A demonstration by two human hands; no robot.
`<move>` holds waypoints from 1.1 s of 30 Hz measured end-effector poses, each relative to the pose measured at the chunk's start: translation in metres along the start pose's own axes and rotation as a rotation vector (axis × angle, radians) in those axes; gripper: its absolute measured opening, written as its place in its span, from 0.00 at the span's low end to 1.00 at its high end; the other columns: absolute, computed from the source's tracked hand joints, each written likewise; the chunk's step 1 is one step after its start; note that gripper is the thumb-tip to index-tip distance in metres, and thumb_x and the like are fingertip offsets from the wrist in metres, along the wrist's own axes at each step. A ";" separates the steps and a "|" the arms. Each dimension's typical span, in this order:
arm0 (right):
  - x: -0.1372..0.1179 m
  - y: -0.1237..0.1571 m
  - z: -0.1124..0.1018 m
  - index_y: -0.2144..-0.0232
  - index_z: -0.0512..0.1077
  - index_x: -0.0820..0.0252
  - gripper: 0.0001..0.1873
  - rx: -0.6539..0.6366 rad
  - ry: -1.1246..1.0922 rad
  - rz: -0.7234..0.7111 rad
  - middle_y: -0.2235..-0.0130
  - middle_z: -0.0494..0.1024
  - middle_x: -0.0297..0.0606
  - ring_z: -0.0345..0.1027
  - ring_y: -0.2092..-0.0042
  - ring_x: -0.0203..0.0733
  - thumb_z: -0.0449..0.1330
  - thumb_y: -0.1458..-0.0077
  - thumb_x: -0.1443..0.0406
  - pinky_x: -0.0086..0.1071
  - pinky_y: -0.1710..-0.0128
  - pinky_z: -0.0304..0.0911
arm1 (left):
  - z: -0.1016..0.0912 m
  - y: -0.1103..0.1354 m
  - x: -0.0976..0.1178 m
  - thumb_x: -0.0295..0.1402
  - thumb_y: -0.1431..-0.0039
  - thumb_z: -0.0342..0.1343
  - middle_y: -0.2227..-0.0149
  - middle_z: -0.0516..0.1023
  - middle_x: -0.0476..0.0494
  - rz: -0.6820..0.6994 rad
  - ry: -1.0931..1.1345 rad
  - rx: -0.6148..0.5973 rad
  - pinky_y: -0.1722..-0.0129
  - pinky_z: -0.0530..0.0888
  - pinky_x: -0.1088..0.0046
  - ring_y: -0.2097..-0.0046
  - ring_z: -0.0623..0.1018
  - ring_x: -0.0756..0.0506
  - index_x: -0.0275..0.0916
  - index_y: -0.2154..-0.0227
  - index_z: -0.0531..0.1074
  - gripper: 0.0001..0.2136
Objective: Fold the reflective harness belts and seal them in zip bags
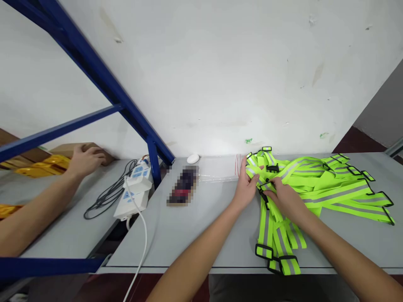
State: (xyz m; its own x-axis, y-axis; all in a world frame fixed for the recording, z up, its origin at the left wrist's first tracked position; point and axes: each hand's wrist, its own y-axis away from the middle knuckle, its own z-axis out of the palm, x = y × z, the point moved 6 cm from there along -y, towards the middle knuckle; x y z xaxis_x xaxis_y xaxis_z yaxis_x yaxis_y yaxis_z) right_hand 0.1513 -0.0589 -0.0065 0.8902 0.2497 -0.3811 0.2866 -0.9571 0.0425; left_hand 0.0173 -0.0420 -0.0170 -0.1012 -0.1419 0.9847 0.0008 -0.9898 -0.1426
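A heap of neon-yellow reflective straps [336,188] with grey stripes and black buckles lies on the right half of the grey table. At its left end my left hand [246,186] is closed around a folded reflective strap, thumb on top. Close beside it, my right hand [285,199] pinches the same bundle by a black buckle [267,184]. Several strap ends with black slider buckles [263,251] hang down toward the table's front edge. Exactly which strap each hand grips is partly hidden by the fingers.
A pixelated phone-like object [184,186] and a white oval thing [193,159] lie left of my hands. White power strips [134,195] with cables sit by the blue metal frame [94,79]. Beyond it, a co-worker's hand [86,159] rests near a cardboard box and yellow items [47,165].
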 end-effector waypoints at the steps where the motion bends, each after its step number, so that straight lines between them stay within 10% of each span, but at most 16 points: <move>1: 0.000 0.000 0.000 0.52 0.61 0.62 0.18 0.014 0.015 0.003 0.67 0.78 0.43 0.72 0.62 0.52 0.53 0.38 0.56 0.31 0.71 0.54 | 0.001 0.001 0.001 0.38 0.37 0.52 0.43 0.70 0.37 -0.002 0.004 -0.018 0.50 0.72 0.59 0.53 0.78 0.44 0.50 0.34 0.34 0.37; 8: -0.012 -0.002 0.007 0.61 0.65 0.63 0.16 0.053 0.279 -0.136 0.73 0.78 0.40 0.70 0.72 0.46 0.41 0.32 0.62 0.36 0.64 0.52 | 0.018 0.014 0.015 0.40 0.37 0.52 0.41 0.69 0.37 0.065 -0.047 -0.219 0.45 0.69 0.60 0.42 0.71 0.42 0.48 0.34 0.28 0.40; 15: 0.000 -0.003 0.005 0.62 0.63 0.60 0.09 0.168 0.020 -0.003 0.69 0.76 0.40 0.68 0.69 0.45 0.49 0.37 0.61 0.33 0.68 0.52 | 0.008 0.024 0.013 0.35 0.36 0.49 0.41 0.68 0.40 0.210 -0.364 -0.022 0.46 0.71 0.60 0.45 0.73 0.41 0.47 0.34 0.39 0.33; 22: 0.015 -0.008 0.007 0.74 0.58 0.55 0.08 0.131 -0.433 -0.101 0.77 0.66 0.31 0.59 0.74 0.38 0.49 0.44 0.62 0.30 0.75 0.50 | 0.034 0.043 0.023 0.20 0.42 0.45 0.45 0.74 0.47 0.687 -0.642 -0.427 0.40 0.65 0.61 0.42 0.71 0.47 0.48 0.37 0.53 0.31; 28: 0.025 -0.020 0.004 0.82 0.57 0.58 0.08 0.036 -0.401 -0.137 0.80 0.61 0.28 0.56 0.74 0.36 0.55 0.58 0.68 0.28 0.75 0.45 | 0.040 0.047 0.027 0.27 0.43 0.51 0.50 0.77 0.38 0.765 -0.809 -0.547 0.41 0.67 0.61 0.47 0.76 0.44 0.39 0.47 0.68 0.19; 33: 0.030 -0.018 -0.009 0.77 0.68 0.59 0.08 -0.100 -0.489 -0.201 0.76 0.70 0.30 0.63 0.73 0.36 0.50 0.49 0.67 0.27 0.73 0.55 | 0.042 0.044 0.035 0.29 0.44 0.54 0.52 0.79 0.41 0.630 -0.805 -0.712 0.41 0.66 0.63 0.47 0.76 0.44 0.39 0.57 0.75 0.12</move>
State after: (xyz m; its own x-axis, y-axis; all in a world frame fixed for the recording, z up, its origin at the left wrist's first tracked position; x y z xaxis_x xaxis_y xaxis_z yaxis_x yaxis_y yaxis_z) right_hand 0.1761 -0.0325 -0.0107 0.5523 0.3062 -0.7754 0.4880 -0.8729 0.0028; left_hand 0.0557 -0.0909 0.0154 0.3593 -0.8059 0.4705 -0.7370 -0.5543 -0.3868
